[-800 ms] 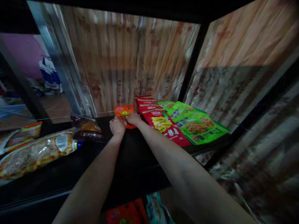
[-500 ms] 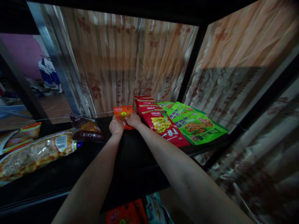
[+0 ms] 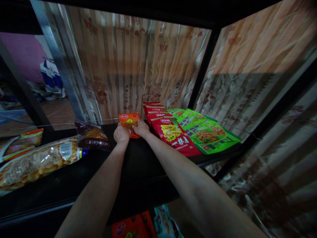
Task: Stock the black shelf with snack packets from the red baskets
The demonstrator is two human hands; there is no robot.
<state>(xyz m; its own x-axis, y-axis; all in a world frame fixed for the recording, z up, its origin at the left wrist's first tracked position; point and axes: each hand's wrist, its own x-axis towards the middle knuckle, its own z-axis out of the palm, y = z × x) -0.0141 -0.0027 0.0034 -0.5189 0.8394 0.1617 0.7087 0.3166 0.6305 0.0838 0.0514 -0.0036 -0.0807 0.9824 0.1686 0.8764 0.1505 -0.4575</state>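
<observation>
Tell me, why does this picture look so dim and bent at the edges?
Head view: the shelf lies in deep shadow, so both hands, left hand and right hand, on the orange packet look murky; the curtain behind shows shiny glare; frame posts bow outward from wide-lens distortion; corners smear.

A black shelf [image 3: 138, 172] carries snack packets along its back and left side. At the back an orange snack packet [image 3: 127, 121] rests on the board, just left of a row of overlapping red snack packets [image 3: 170, 130], which in turn lie against a fan of green snack packets [image 3: 208, 134] reaching the right edge. On the left lie a dark brown packet [image 3: 92, 137], a long clear bag of yellowish snacks [image 3: 37, 162] and, behind that, an orange-edged bag [image 3: 29, 138].
</observation>
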